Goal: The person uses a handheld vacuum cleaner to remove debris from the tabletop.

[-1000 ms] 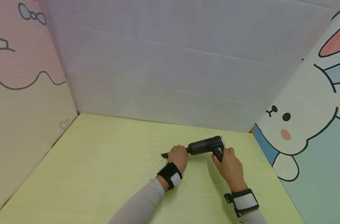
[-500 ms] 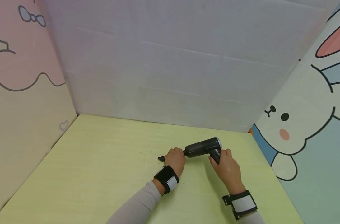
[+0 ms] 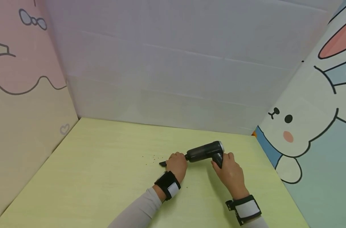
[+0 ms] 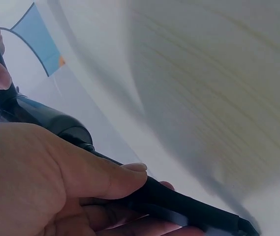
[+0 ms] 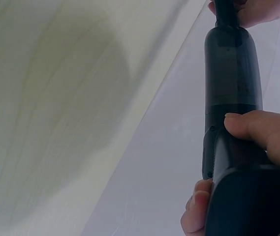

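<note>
A black handheld vacuum cleaner [image 3: 201,152] is held just above the table, its body slanting down to the left. My right hand [image 3: 231,174] grips its angled handle; in the right wrist view the thumb [image 5: 250,125] lies along one side and fingers curl round the other. My left hand [image 3: 177,166] holds the slim nozzle [image 4: 179,199] between thumb and fingers, covering its middle in the head view. The nozzle's flat tip [image 3: 162,163] is at the table surface beside several small brown crumbs [image 3: 154,157]. Whether the tip touches the surface I cannot tell.
The pale yellow table [image 3: 104,177] is bounded by a white back wall [image 3: 167,79]. Panels with cartoon drawings stand on the left [image 3: 27,126] and right [image 3: 318,148]. One stray crumb [image 3: 187,187] lies between my forearms.
The vacuum cleaner and both hands have shifted slightly left and toward me. Fewer crumbs show around the nozzle tip. Both hands keep their hold.
</note>
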The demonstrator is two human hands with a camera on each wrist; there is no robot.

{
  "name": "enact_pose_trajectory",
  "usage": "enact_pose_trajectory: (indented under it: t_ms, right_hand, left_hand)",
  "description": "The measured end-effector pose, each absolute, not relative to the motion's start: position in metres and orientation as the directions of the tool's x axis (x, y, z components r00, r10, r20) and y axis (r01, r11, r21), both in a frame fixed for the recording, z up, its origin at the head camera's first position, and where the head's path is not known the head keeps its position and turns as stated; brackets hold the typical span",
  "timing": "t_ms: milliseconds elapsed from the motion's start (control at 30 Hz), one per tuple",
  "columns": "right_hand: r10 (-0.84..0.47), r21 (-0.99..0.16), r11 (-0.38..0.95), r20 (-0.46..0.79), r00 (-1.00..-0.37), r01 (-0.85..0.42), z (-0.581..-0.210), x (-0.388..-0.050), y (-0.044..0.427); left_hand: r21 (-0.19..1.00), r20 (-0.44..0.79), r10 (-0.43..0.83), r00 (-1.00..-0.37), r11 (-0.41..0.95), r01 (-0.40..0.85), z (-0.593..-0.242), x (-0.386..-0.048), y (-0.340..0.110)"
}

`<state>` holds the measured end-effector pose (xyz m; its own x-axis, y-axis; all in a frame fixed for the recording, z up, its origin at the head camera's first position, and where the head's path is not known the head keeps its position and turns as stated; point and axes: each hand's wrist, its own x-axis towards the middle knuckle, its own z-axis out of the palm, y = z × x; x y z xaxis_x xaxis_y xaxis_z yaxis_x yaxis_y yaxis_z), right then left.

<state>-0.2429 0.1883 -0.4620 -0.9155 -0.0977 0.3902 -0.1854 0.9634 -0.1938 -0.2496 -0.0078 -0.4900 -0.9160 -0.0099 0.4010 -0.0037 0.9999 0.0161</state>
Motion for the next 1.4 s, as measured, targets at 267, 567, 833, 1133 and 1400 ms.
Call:
enact_pose_trajectory:
  t_ms: [267, 567, 833, 1133, 1400]
  right_hand:
    - [-0.082, -0.167, 0.972, 0.414, -0.907, -0.164, -0.459, -0.244, 0.191]
    - [-0.065, -0.175, 0.973, 0.418, -0.906, -0.15, -0.457, -0.247, 0.194]
    - [-0.047, -0.189, 0.973, 0.409, -0.911, -0.135, -0.457, -0.25, 0.191]
    - [-0.044, -0.197, 0.972, 0.391, -0.919, -0.13, -0.455, -0.254, 0.185]
    - [-0.052, -0.197, 0.97, 0.395, -0.917, -0.14, -0.457, -0.257, 0.181]
  left_hand:
    - [-0.02, 0.442, 0.043, -0.896, 0.999, 0.038, -0.49, -0.257, -0.006]
    - [-0.045, 0.501, 0.07, -0.863, 0.997, 0.055, -0.499, -0.268, -0.003]
    - [-0.065, 0.529, 0.074, -0.845, 0.997, 0.047, -0.503, -0.276, -0.004]
    - [-0.076, 0.532, 0.072, -0.844, 0.996, 0.037, -0.505, -0.282, -0.008]
    - [-0.052, 0.534, 0.05, -0.844, 0.998, 0.026, -0.505, -0.283, -0.011]
